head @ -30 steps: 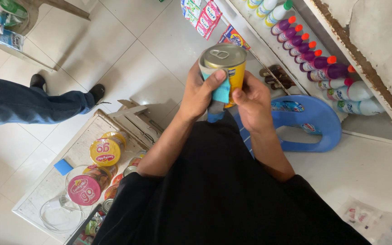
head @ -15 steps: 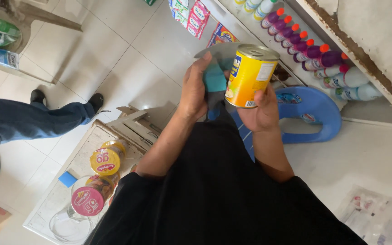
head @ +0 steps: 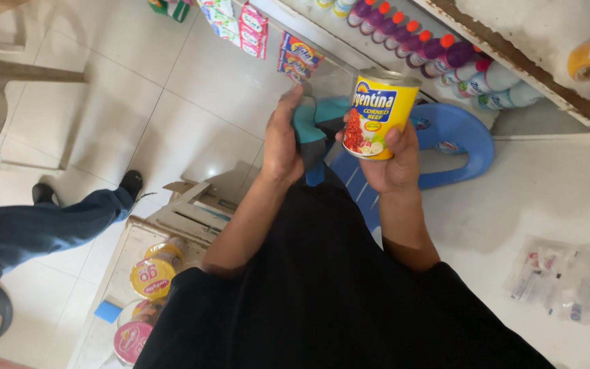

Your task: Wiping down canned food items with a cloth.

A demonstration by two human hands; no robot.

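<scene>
My right hand [head: 392,158] grips a yellow tin can [head: 379,113] with a blue and red label, held upright in front of me. My left hand [head: 283,142] holds a teal cloth [head: 311,127] just left of the can, bunched in the palm and not touching the can's side. Both hands are raised above a blue plastic stool [head: 457,138] that stands on the white tiled floor.
A low shelf [head: 486,51] of bottles with purple, orange and red caps runs along the top right. Hanging sachets [head: 252,31] sit at the top. A cardboard box [head: 146,239] with round tins lies at lower left. Another person's jeans leg and black shoe [head: 130,183] are at left.
The can was between both hands with the cloth on it; now my right hand alone holds it upright, and my left hand with the cloth has come off to the left.
</scene>
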